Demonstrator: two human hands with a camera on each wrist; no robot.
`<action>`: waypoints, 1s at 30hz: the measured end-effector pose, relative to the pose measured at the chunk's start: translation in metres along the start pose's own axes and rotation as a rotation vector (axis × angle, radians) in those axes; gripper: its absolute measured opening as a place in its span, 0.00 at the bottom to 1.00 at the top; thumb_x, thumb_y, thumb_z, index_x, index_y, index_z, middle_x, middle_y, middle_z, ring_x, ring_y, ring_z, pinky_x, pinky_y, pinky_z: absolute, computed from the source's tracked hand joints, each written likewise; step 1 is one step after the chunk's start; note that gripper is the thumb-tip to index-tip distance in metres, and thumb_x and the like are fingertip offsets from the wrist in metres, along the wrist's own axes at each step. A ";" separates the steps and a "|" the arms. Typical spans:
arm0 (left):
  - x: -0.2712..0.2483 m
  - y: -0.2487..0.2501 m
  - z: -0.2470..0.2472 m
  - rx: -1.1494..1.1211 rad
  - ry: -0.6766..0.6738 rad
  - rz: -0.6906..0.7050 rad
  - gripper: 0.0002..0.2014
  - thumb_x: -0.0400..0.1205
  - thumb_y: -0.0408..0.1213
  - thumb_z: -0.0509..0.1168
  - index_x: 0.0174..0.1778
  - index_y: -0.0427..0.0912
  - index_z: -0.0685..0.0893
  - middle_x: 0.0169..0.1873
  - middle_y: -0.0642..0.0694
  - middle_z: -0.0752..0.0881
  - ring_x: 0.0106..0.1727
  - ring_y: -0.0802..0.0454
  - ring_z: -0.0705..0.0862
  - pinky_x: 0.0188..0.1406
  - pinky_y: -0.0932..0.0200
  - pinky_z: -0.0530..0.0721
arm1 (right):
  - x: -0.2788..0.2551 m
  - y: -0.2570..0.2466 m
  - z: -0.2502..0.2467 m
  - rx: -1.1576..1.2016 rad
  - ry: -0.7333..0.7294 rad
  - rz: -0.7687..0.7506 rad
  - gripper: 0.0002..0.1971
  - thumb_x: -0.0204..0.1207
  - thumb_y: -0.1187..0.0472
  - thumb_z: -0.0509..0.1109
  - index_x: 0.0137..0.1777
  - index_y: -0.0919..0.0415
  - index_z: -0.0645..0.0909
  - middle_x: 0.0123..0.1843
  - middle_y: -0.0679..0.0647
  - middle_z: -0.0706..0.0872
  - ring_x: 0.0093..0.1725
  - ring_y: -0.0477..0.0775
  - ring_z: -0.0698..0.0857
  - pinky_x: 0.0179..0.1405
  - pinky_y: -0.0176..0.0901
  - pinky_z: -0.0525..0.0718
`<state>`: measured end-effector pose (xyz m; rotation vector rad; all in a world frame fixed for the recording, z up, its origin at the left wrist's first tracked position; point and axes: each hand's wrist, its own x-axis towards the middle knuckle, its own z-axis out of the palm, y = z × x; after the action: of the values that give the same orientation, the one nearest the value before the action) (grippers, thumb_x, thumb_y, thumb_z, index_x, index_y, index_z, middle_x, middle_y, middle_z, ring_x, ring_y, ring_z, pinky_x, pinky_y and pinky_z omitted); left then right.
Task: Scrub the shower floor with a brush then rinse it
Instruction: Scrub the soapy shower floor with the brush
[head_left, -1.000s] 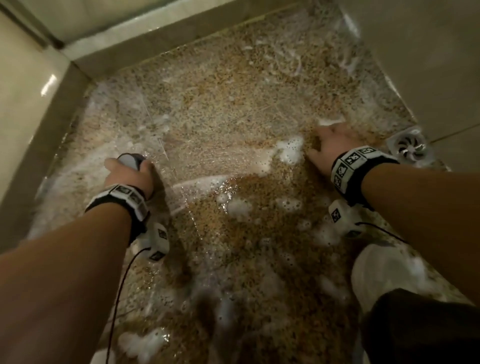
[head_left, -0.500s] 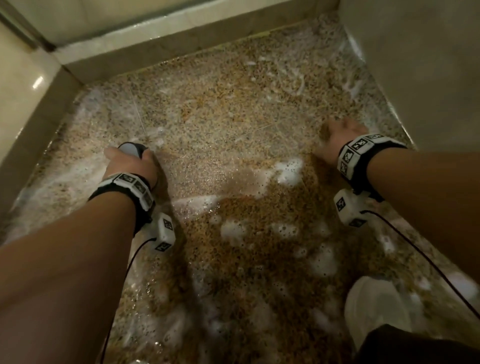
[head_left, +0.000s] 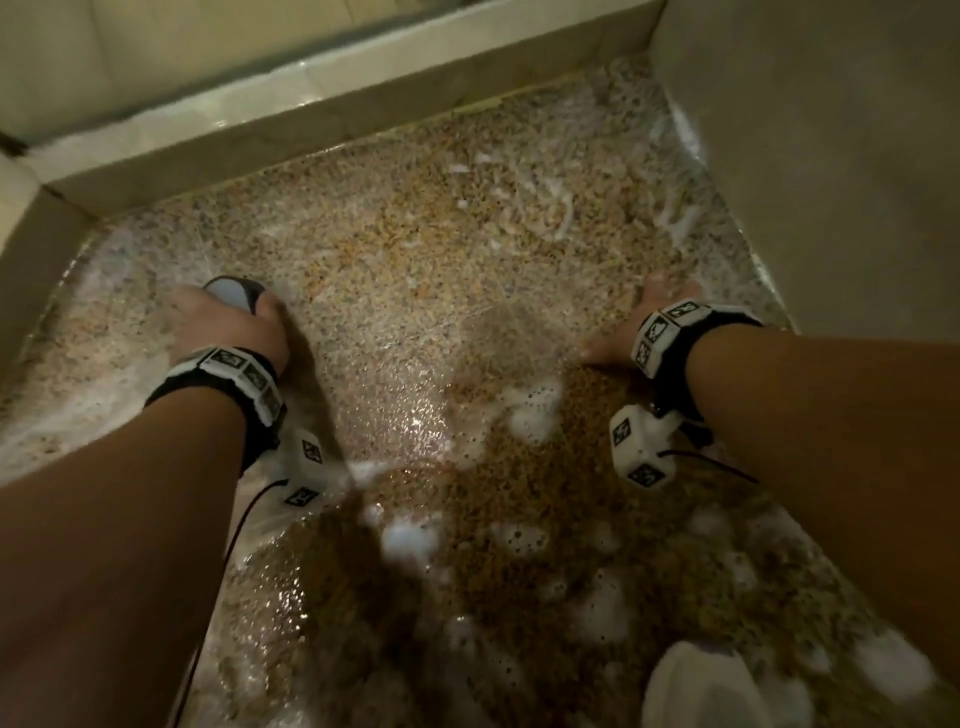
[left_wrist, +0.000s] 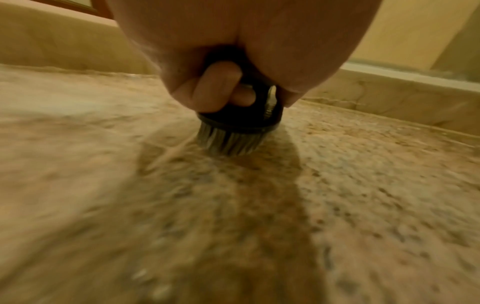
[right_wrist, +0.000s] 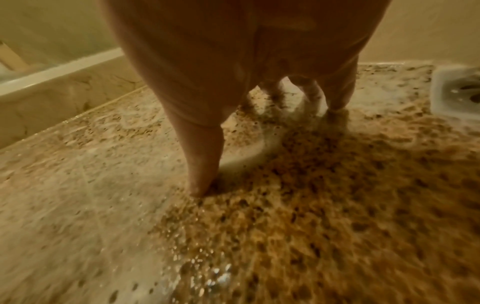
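The brush (left_wrist: 237, 127) sits bristles-down on the shower floor (head_left: 415, 249), directly under the left hand (head_left: 228, 325), whose fingers (left_wrist: 207, 92) curl through its dark looped handle while the palm caps its rounded top. It is a short, round puck of a brush with no real long axis, so it can be driven any way across the floor with equal ease; its stiff pale bristles splay slightly where they meet the stone. Taking the brush as the landmark, the floor beyond it toward the raised curb (head_left: 322, 109) looks filmed and streaked with thin suds, and the patch to its right carries blobs of foam (head_left: 530, 410) on darker, wetter stone. Further right again, well apart from the brush, the right hand (head_left: 631, 325) is spread with straight fingers (right_wrist: 202, 168) propped on the wet surface, holding nothing, apparently as a brace. The floor is speckled tan and brown granite-like stone, glossy with water. Scrubbing seems to be under way, with the left hand the only one placed to work, and rinsing not yet begun.
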<state>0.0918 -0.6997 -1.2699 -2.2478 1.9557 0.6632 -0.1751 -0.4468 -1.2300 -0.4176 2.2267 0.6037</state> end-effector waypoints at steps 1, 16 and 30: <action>0.000 0.012 0.002 0.023 -0.006 0.025 0.42 0.86 0.61 0.60 0.87 0.38 0.53 0.70 0.28 0.80 0.64 0.25 0.83 0.62 0.32 0.83 | 0.002 0.001 -0.002 -0.035 -0.004 -0.010 0.56 0.79 0.28 0.61 0.87 0.57 0.30 0.89 0.60 0.32 0.88 0.69 0.41 0.86 0.65 0.53; -0.015 0.176 0.050 0.203 -0.025 0.494 0.30 0.84 0.61 0.63 0.69 0.40 0.65 0.54 0.31 0.85 0.54 0.26 0.85 0.47 0.41 0.80 | 0.059 0.009 -0.013 0.143 -0.110 -0.018 0.83 0.48 0.24 0.83 0.81 0.44 0.16 0.82 0.60 0.16 0.83 0.82 0.33 0.78 0.83 0.58; -0.113 0.240 0.118 0.256 -0.282 0.815 0.27 0.85 0.59 0.61 0.70 0.45 0.63 0.47 0.38 0.88 0.39 0.38 0.84 0.39 0.48 0.79 | 0.073 0.014 -0.009 0.220 -0.109 -0.080 0.89 0.39 0.26 0.86 0.79 0.44 0.13 0.78 0.61 0.11 0.80 0.84 0.27 0.74 0.91 0.50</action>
<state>-0.1795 -0.5972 -1.2826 -1.0886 2.5729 0.6788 -0.2338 -0.4476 -1.2759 -0.3507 2.1325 0.3268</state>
